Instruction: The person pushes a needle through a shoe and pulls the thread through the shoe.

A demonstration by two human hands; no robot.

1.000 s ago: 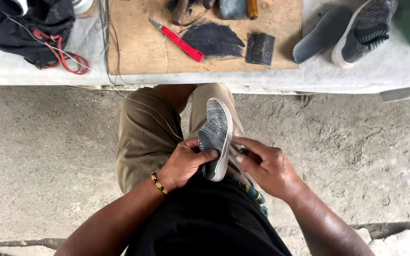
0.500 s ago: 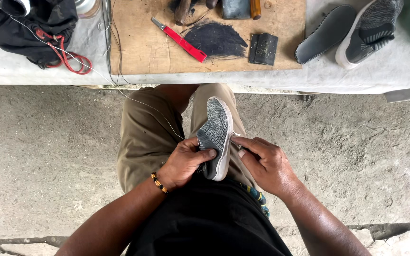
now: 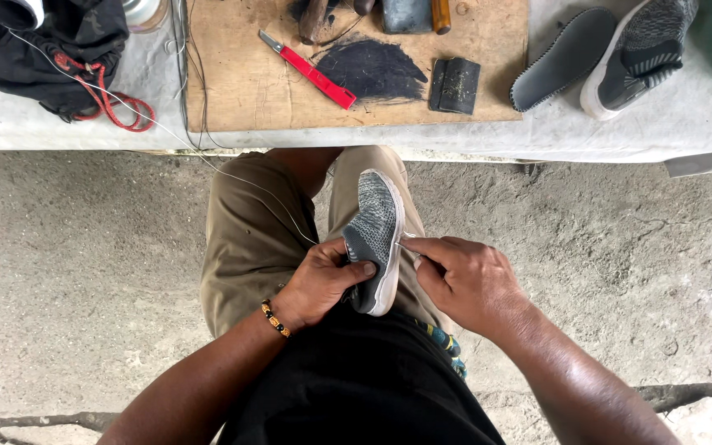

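Note:
A grey knit shoe with a white sole rests on my lap, toe pointing away from me. My left hand grips its heel end, thumb on the upper. My right hand sits against the sole's edge, fingers pinched on a thin needle or thread end at the white rim. A thin white thread runs from the shoe up across my left thigh to the bench.
A low cloth-covered bench carries a wooden board, a red utility knife, a dark leather scrap, a small black block, a grey insole, the matching shoe and black cloth with red cord. Concrete floor lies around.
My right hand has shifted slightly along the sole's edge. The shoe and my left hand stay in place.

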